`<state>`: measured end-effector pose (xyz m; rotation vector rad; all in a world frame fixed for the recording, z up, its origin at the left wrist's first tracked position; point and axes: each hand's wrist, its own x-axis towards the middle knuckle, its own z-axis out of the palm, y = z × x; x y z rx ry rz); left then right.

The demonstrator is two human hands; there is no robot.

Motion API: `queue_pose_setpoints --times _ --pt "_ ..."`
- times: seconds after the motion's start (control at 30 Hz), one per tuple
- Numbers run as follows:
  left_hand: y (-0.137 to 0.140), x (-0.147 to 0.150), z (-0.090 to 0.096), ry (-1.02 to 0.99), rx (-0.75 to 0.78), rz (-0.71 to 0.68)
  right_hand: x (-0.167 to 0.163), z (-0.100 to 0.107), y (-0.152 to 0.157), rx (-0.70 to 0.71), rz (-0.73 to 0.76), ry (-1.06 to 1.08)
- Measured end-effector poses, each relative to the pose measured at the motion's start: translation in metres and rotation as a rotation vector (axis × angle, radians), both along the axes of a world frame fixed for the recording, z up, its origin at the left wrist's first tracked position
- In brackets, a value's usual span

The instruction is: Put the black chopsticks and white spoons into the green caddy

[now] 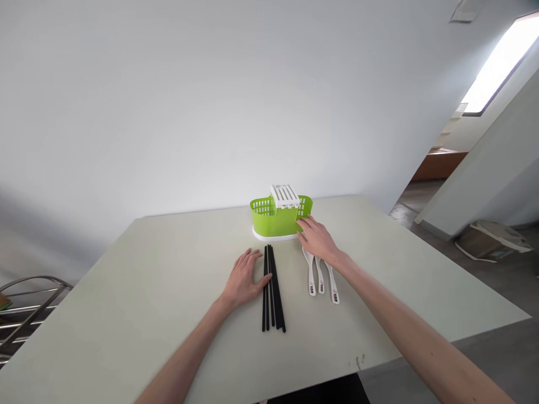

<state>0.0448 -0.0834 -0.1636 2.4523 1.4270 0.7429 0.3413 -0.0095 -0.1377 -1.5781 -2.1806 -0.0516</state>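
Several black chopsticks [273, 297] lie side by side on the table, pointing away from me. My left hand [243, 280] rests on the tabletop at their left, fingers spread and the thumb tip over the chopsticks. Behind them stands a green utensil basket [273, 224] with a white base and a slotted white top piece [285, 196]. At the basket's right front, my right hand [318, 238] reaches with its fingers stretched out, the fingertips at the green wall. Three white spoons [320, 283] with labelled handles lie below that hand, which hides their heads.
The pale table [177, 264] meets a plain wall [202, 112] at its back edge. To the left is a metal-tubed rack [33, 308]. A covered box or bin [490, 241] sits on the floor at the right, by a doorway.
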Motion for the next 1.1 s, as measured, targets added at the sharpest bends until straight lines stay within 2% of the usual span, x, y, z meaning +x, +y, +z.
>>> queue_pose_setpoints --times 0.27,0.5,0.7,0.83,0.97,1.1 --pt "0.002 0.000 0.002 -0.043 0.052 -0.026 0.005 0.000 -0.019 0.010 -0.002 -0.013" --pt "0.001 0.000 0.005 -0.057 0.104 -0.058 0.006 0.001 -0.020 -0.002 -0.009 -0.032" --pt "0.002 0.001 0.008 -0.061 0.115 -0.061 0.005 0.001 -0.020 -0.023 -0.010 0.010" --pt "0.002 0.001 0.009 -0.063 0.108 -0.065 0.012 0.001 -0.031 -0.004 0.007 0.105" --pt "0.003 0.001 0.010 -0.079 0.079 -0.058 0.028 -0.011 -0.054 0.065 -0.021 0.285" --pt "0.003 0.003 0.010 -0.110 0.050 0.011 0.050 -0.040 -0.076 0.116 -0.206 0.491"
